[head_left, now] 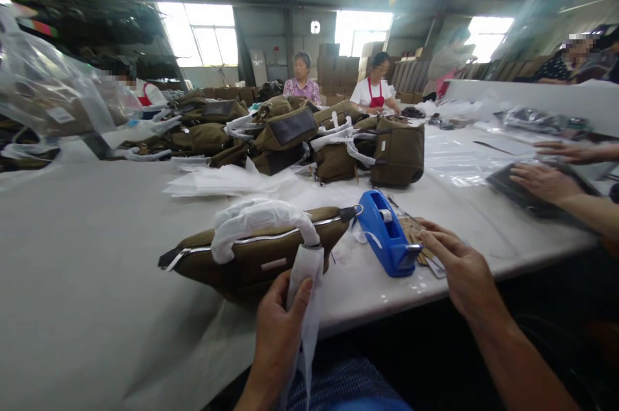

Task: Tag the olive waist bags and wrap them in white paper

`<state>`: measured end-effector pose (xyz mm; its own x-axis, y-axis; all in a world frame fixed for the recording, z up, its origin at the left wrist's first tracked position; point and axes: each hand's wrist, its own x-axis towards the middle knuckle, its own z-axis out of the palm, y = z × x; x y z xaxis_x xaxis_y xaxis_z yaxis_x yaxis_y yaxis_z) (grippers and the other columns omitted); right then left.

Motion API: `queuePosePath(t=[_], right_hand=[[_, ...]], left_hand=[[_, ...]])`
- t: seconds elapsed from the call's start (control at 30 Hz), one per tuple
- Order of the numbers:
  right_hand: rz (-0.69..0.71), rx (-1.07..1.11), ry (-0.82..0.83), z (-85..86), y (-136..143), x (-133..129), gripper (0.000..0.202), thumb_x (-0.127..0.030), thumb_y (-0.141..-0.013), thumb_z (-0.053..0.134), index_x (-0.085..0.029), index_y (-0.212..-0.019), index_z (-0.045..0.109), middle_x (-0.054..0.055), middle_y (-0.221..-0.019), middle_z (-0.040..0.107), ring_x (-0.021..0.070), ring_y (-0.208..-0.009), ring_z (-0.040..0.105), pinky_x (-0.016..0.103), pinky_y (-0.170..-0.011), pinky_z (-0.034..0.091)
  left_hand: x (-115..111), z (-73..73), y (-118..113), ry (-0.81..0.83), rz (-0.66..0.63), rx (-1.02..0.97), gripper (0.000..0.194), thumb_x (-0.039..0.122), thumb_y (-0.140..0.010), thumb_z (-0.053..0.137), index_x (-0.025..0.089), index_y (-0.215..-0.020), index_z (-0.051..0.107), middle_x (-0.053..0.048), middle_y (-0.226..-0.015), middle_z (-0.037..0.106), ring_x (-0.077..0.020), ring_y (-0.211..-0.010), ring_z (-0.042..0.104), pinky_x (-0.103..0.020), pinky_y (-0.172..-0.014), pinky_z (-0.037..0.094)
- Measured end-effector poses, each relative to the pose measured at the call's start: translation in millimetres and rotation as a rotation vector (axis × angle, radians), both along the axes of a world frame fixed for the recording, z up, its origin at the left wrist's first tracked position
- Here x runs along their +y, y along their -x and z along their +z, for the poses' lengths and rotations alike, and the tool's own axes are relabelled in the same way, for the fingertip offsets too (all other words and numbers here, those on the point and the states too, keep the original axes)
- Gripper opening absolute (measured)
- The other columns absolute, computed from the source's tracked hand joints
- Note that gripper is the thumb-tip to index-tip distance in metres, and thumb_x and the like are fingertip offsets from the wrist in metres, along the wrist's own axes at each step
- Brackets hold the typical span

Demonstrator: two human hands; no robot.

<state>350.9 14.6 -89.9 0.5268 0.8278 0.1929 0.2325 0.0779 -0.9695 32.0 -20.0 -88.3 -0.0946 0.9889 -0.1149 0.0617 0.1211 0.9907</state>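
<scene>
Brown bag [246, 272] on table [97, 256], silver zipper [261, 238] along top, handle [271, 212] wrapped white. Left hand [281, 317]: fingers closed on white strip [305, 266] hanging at bag's near side. Right hand [464, 272]: fingers close together at cutting end of blue tape dispenser [387, 237]; cannot tell whether they pinch tape. Cards [432, 259] beside dispenser. Bag pile [285, 133] behind.

Holds left hand [282, 324] upright at bottom centre, pinched with thumb [303, 295] in front and fingers [279, 286] curled behind. Shows only short stretch of left wrist [261, 375] above lower edge. Slants bare right forearm [517, 350] up from lower right. Holds right hand [464, 272] higher than left, with right fingers [443, 244] loosely bent and pointing leftward.
</scene>
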Motion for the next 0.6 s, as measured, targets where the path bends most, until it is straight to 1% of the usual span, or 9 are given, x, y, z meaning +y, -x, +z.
queuePosePath(t=[0.07, 0.1, 0.17, 0.27, 0.33, 0.4, 0.5, 0.57, 0.6], right_hand=[[-0.002, 0.094, 0.06, 0.5, 4, -14, 0.043, -0.057, -0.07, 0.083, -0.02, -0.092, 0.081, 0.011, -0.112, 0.075, 0.0281, -0.105, 0.069, 0.041, -0.097, 0.055], [0.006, 0.144, 0.105, -3.1, 5, -20, 0.046, -0.059, -0.068, 0.083, -0.019, -0.092, 0.08, 0.011, -0.102, 0.076, 0.0257, -0.094, 0.071, 0.039, -0.09, 0.058], [0.018, 0.19, 0.181, -16.8, 4, -29, 0.052, -0.062, -0.067, 0.083, -0.017, -0.091, 0.079, 0.01, -0.085, 0.075, 0.0217, -0.075, 0.07, 0.034, -0.073, 0.061], [0.007, 0.112, 0.236, -41.3, 0, -34, 0.055, -0.065, -0.065, 0.081, -0.014, -0.086, 0.077, 0.009, -0.074, 0.073, 0.0199, -0.061, 0.066, 0.031, -0.058, 0.058], [-0.028, 0.036, 0.252, -52.0, -3, -35, 0.054, -0.065, -0.065, 0.08, -0.015, -0.082, 0.077, 0.009, -0.071, 0.073, 0.0204, -0.058, 0.065, 0.032, -0.057, 0.056], [-0.073, -0.036, 0.257, -55.8, -6, -38, 0.05, -0.064, -0.066, 0.079, -0.016, -0.081, 0.078, 0.009, -0.071, 0.074, 0.0226, -0.059, 0.067, 0.033, -0.059, 0.056], [-0.113, -0.159, 0.235, -51.7, -6, -49, 0.043, -0.06, -0.071, 0.076, -0.021, -0.088, 0.08, 0.007, -0.074, 0.076, 0.0266, -0.067, 0.071, 0.035, -0.067, 0.057], [-0.075, -0.309, 0.14, -44.3, -1, -57, 0.034, -0.054, -0.078, 0.072, -0.024, -0.092, 0.08, 0.006, -0.078, 0.078, 0.0263, -0.071, 0.073, 0.035, -0.072, 0.058], [-0.032, -0.404, 0.067, -39.2, 3, -60, 0.029, -0.05, -0.082, 0.07, -0.025, -0.092, 0.08, 0.005, -0.081, 0.079, 0.0255, -0.072, 0.074, 0.034, -0.073, 0.059]], left_hand=[[0, -0.7, 1, 0.008, -0.005, 0.006, 0.053, 0.059, -0.083, 0.07, 0.014, -0.112, 0.071, -0.008, -0.101, 0.077, -0.0275, -0.094, 0.069, -0.031, -0.083, 0.051], [1, -0.7, 1, 0.012, -0.002, 0.011, 0.054, 0.059, -0.083, 0.07, 0.014, -0.112, 0.071, -0.008, -0.1, 0.077, -0.0275, -0.094, 0.069, -0.031, -0.082, 0.051], [1, -0.1, 1, 0.015, 0.006, 0.025, 0.054, 0.06, -0.082, 0.07, 0.014, -0.11, 0.071, -0.008, -0.099, 0.077, -0.0276, -0.092, 0.069, -0.031, -0.081, 0.051], [1, 1.3, 0, 0.012, -0.002, 0.023, 0.053, 0.06, -0.082, 0.071, 0.015, -0.11, 0.071, -0.008, -0.101, 0.077, -0.0273, -0.094, 0.068, -0.031, -0.082, 0.051], [1, 2.6, -1, 0.01, -0.011, 0.01, 0.053, 0.06, -0.083, 0.07, 0.015, -0.111, 0.071, -0.008, -0.103, 0.077, -0.027, -0.096, 0.068, -0.03, -0.083, 0.05], [1, 4.0, -1, 0.013, -0.01, 0.009, 0.054, 0.06, -0.083, 0.07, 0.015, -0.112, 0.071, -0.008, -0.104, 0.077, -0.027, -0.096, 0.068, -0.031, -0.083, 0.05], [1, 4.8, -1, 0.02, -0.006, 0.019, 0.055, 0.061, -0.081, 0.071, 0.014, -0.111, 0.071, -0.008, -0.102, 0.076, -0.0273, -0.095, 0.067, -0.031, -0.083, 0.05], [2, 3.6, -1, 0.024, -0.008, 0.013, 0.057, 0.062, -0.081, 0.071, 0.014, -0.111, 0.07, -0.008, -0.101, 0.076, -0.027, -0.095, 0.067, -0.031, -0.082, 0.049], [2, 2.7, 0, 0.025, -0.013, 0.007, 0.057, 0.062, -0.081, 0.07, 0.014, -0.112, 0.07, -0.007, -0.101, 0.076, -0.0267, -0.095, 0.067, -0.031, -0.082, 0.049]])
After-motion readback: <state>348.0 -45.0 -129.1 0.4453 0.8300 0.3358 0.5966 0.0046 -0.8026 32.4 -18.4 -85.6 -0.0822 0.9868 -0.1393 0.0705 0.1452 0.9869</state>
